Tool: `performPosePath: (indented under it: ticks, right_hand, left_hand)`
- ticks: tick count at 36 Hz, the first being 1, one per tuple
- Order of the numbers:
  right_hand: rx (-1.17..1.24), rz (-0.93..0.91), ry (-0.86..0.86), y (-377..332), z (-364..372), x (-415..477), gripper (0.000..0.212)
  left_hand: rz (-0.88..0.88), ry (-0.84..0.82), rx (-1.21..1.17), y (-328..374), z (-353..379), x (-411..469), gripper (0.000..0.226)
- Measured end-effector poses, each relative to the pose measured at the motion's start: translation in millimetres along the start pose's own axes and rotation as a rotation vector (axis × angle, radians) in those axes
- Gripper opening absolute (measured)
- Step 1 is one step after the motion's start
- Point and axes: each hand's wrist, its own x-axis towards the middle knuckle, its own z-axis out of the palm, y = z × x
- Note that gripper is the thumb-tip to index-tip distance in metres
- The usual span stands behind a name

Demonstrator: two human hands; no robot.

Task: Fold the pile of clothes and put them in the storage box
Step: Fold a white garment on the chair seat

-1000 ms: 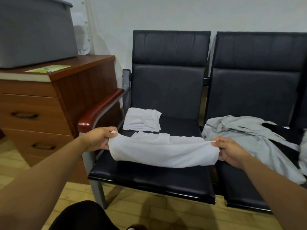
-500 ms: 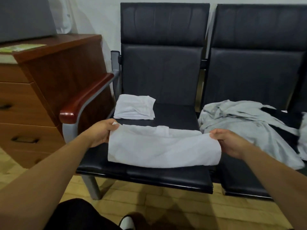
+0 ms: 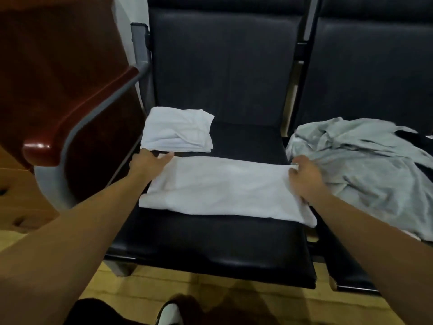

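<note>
left hand and right hand each pinch a far corner of 1 cloth lying mid-seat; 1 folded cloth lies at its back-left corner, 1 grey pile on the 2nd seat.

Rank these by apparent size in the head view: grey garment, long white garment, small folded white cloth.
1. grey garment, though cropped by the frame
2. long white garment
3. small folded white cloth

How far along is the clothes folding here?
Done: one folded white cloth lies on the seat. In hand: left grip and right grip pinch the ends of a white garment spread flat. Left: the crumpled grey pile on the next seat; no storage box in view.
</note>
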Motion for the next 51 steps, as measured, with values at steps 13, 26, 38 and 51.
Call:
performPosePath:
  ticks: [13, 26, 38, 51]
  right_hand:
    - [-0.37, -0.468, -0.192, -45.7, 46.0, -63.2, 0.052]
    - [-0.399, -0.554, -0.308, -102.6, 91.2, -99.9, 0.059]
    - [0.029, -0.4, -0.395, -133.6, 99.6, -106.0, 0.05]
    - [1.071, 0.474, -0.562, -75.7, 11.0, -80.5, 0.055]
  left_hand:
    - [-0.038, -0.239, 0.219, 16.0, 6.6, -31.2, 0.075]
    - [-0.054, -0.042, 0.317, -31.6, -61.0, -50.3, 0.058]
    - [0.195, 0.093, 0.292, 37.5, -86.7, -86.8, 0.043]
    - [0.284, -0.53, 0.082, 118.6, 46.2, -138.2, 0.047]
